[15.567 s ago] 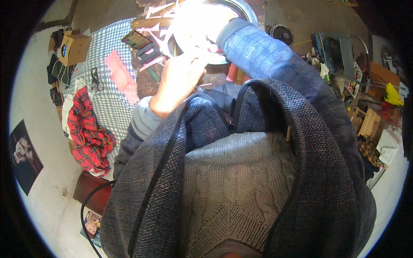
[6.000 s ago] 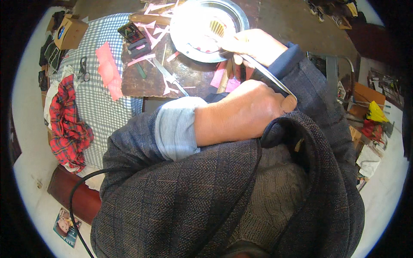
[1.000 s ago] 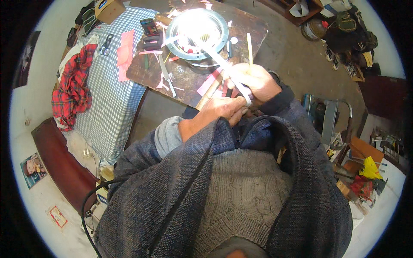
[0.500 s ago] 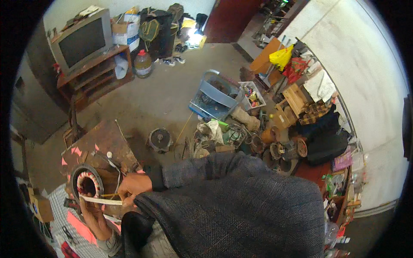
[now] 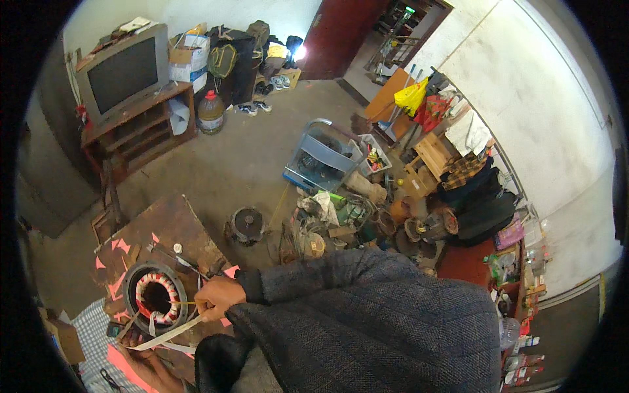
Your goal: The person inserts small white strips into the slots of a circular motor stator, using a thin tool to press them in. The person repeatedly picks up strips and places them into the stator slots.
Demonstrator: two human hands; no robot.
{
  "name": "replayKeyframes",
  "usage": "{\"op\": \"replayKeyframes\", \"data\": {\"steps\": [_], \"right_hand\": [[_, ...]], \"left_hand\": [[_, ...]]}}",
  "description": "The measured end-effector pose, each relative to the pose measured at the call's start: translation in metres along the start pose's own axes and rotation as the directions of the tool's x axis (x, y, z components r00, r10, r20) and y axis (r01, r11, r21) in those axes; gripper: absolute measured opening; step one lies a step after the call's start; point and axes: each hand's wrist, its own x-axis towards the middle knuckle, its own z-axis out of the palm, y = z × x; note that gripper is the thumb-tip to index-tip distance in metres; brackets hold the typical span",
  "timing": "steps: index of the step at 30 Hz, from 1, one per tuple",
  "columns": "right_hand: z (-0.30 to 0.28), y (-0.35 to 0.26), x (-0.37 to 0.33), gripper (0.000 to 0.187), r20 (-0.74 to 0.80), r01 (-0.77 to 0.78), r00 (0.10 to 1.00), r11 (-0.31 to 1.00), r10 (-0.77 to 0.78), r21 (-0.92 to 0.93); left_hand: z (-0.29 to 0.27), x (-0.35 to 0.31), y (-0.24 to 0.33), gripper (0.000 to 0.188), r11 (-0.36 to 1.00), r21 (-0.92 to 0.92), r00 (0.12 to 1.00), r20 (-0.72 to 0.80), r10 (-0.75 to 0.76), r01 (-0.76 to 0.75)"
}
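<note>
Since half a second ago, almost nothing has moved: the right hand (image 5: 219,297) still pinches a white tape strip (image 5: 164,336) beside the motor stator (image 5: 156,298) on the wooden bench (image 5: 164,226). Left hand (image 5: 141,347) lies below, grip unclear.

That motor stator (image 5: 156,296) on the bench is dull grey metal round the rim, with windings wrapped in matt red and white cloth-like tape. The workbench (image 5: 164,229) top is rough, worn brown wood, littered with flat pink paper scraps (image 5: 120,245). The right hand (image 5: 219,296) pinches a pale strip (image 5: 167,335) that looks like thin matt tape or paper, can't tell which. The jacket sleeve (image 5: 308,278) is coarse woven wool-type cloth, dark check. Concrete floor (image 5: 229,157) looks dusty and matt. The old TV (image 5: 123,69) has a glossy dark screen in a grey plastic shell, on a plain wooden stand (image 5: 141,128).
</note>
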Motion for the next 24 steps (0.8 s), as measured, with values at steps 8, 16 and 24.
{"op": "replayKeyframes", "data": {"steps": [8, 16, 24], "right_hand": [[0.056, -0.023, 0.070, 0.021, -0.093, -0.020, 0.996, 0.999, 0.016, -0.042], [0.107, -0.037, 0.117, 0.018, -0.113, -0.025, 0.994, 0.961, -0.007, -0.276], [0.132, -0.059, 0.140, 0.020, -0.087, -0.069, 0.996, 0.906, 0.035, -0.418]], "left_hand": [[-0.078, 0.008, -0.077, 0.062, 0.988, -0.152, 0.999, 0.046, 0.005, 0.002], [-0.127, 0.021, -0.179, 0.047, 0.465, -0.754, 0.831, 0.189, -0.522, 0.464], [-0.043, 0.029, -0.067, 0.033, 0.972, -0.204, 0.989, 0.119, -0.090, 0.113]]}}
